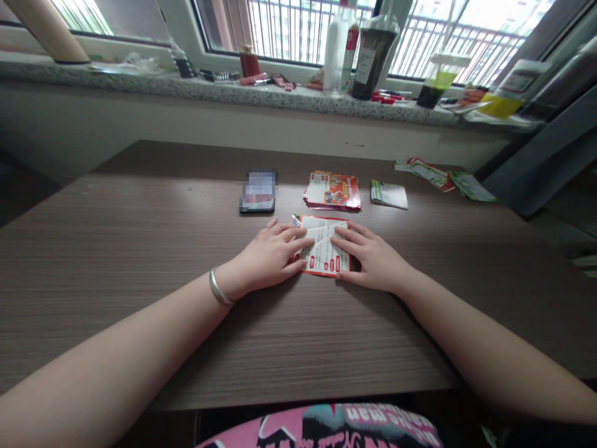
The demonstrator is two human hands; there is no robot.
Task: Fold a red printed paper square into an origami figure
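Note:
A red-and-white printed paper sheet point(321, 249) with creases lies flat on the brown wooden table point(280, 348). My left hand point(275, 252), with a silver bangle at its wrist, rests its spread fingers on the sheet's left side. On the right side, the fingers of my right hand point(366, 255) are also apart and press lightly on the paper. Just beyond the sheet is a stack of red printed leaflets point(333, 190). A phone point(259, 191) with a blurred screen lies to the left of that stack.
Right of the leaflets sits a small pile of green-and-white papers point(389, 194); more paper strips point(431, 174) lie at the far right. Bottles, a dark drink cup point(370, 62) and a red jar point(249, 62) stand on the granite windowsill point(186, 90).

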